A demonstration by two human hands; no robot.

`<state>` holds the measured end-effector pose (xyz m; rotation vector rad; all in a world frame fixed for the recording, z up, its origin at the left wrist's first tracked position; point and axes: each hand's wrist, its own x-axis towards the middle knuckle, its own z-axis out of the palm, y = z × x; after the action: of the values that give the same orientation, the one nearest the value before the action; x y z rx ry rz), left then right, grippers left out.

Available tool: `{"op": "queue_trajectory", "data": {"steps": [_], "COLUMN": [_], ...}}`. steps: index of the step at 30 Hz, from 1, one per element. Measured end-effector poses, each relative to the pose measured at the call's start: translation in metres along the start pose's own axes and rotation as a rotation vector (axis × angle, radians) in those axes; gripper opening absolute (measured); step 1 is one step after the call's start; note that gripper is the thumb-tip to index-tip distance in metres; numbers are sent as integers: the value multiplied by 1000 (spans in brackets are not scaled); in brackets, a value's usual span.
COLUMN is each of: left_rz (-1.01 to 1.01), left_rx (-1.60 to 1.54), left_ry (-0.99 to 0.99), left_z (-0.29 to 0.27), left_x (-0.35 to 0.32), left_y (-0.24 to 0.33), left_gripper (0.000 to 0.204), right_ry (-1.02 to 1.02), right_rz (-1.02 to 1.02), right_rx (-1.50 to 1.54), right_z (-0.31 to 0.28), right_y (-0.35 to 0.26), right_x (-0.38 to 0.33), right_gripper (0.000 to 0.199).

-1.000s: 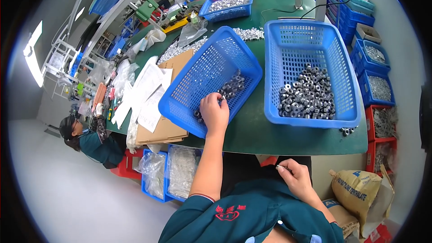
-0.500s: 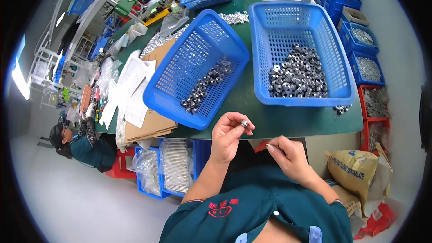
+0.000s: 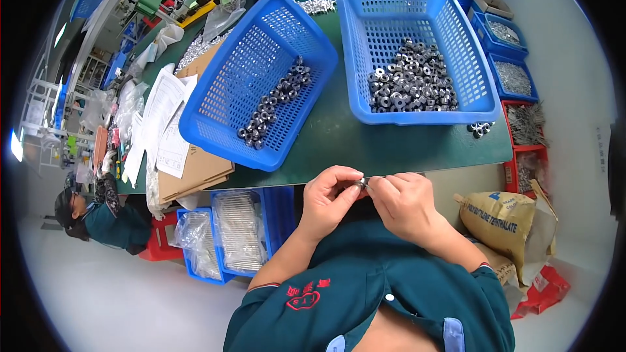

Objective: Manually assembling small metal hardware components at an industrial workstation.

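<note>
My left hand (image 3: 331, 201) pinches a small shiny metal ring (image 3: 362, 184) between thumb and fingers, in front of the table's near edge. From the other side, my right hand (image 3: 405, 205) is closed, its thumb and fingertips meeting at the ring; whatever sits in those fingers is too small and covered to make out. Beyond my hands stand two blue perforated baskets. The left basket (image 3: 215, 146) is tilted and has a strip of dark metal rings (image 3: 274, 101) along its floor. A larger heap of similar rings (image 3: 414, 78) lies in the right basket (image 3: 424, 117).
Several loose rings (image 3: 479, 129) lie beside the right basket on the green table (image 3: 313, 146). Papers (image 3: 163, 124) and cardboard (image 3: 195, 173) are at the left. Blue bins (image 3: 238, 231) sit below; sacks (image 3: 499, 218) stand at the right. A co-worker (image 3: 98, 215) is far left.
My right hand has moved up and left to meet my left hand at the ring; before, they were apart. The whole view has shifted, so the baskets appear higher and further left.
</note>
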<state>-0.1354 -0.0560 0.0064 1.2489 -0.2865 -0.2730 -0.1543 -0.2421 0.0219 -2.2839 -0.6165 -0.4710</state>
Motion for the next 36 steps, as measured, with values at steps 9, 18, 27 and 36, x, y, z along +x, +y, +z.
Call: {"op": "queue_trajectory", "data": {"steps": [9,18,27,36], "left_rz": [240,187,131,152], "left_rx": [512,416,452,626], "left_ry": [-61,-11,-117,-235], "left_z": [-3,-2,2,13], "left_x": [8,5,10,30], "left_y": [11,-4,5,33], "left_gripper": [21,32,49,45], "right_ry": [-180,-88,-179,4], "right_rz": [906,934,560,-117], "right_rx": [1386,1292,615,-235], "right_z": [5,1,-2,-23], "right_y": [3,1,8,15], "right_x": [-10,-14,-14,-4], "right_gripper": [16,17,15,13]}}
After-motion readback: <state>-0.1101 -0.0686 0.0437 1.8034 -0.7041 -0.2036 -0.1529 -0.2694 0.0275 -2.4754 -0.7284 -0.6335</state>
